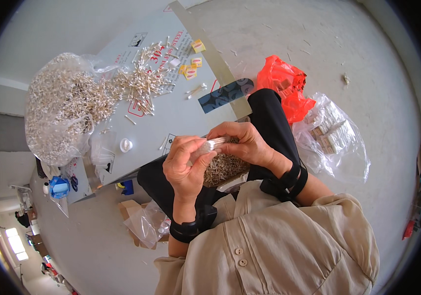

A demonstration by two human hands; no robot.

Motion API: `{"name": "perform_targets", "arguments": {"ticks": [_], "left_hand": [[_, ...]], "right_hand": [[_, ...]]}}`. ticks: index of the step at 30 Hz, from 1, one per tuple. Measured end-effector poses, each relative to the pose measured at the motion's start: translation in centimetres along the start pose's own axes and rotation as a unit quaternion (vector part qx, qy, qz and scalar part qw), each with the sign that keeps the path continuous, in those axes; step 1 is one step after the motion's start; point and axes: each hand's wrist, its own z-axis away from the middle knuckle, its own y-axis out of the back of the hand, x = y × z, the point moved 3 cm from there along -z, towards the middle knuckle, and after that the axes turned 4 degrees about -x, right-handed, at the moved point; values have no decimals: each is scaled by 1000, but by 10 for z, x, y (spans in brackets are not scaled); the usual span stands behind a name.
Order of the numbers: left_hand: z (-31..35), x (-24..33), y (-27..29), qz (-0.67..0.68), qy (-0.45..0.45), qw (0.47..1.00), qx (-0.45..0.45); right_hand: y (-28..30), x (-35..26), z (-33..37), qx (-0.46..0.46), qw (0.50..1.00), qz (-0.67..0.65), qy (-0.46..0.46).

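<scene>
A bundle of cotton swabs (214, 143) is held between my two hands above my lap, its white tips pointing to the left. My left hand (185, 160) pinches the tip end, thumb below and fingers over it. The other end is gripped by my right hand (247, 141), fingers curled around the sticks. Whether a thin wrapper surrounds the bundle I cannot tell. Beneath my hands, between my thighs, sits a mass of loose swabs (224, 169) in a container mostly hidden by my hands and shirt.
On the table (146, 135) lie a big clear bag of swabs (58, 105), a spilled swab heap (141, 81), small yellow boxes (190, 72) and a round white container (126, 145). A red plastic bag (281, 83) and clear bag of packs (333, 137) rest right; a cardboard box (129, 210) stands below the table.
</scene>
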Motion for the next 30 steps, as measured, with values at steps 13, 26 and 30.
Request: {"name": "perform_targets", "arguments": {"ticks": [13,26,30], "left_hand": [[12,-32,-16,372,232,895,82],[-5,-7,-4,61,18,997,-30],[-5,-4,-5,41,-10,999,-13]], "right_hand": [[5,-28,-6,119,990,-67,23],[-1,-37,-2,83,984,120,106],[-4,-37,-2,87,980,135,116]]}}
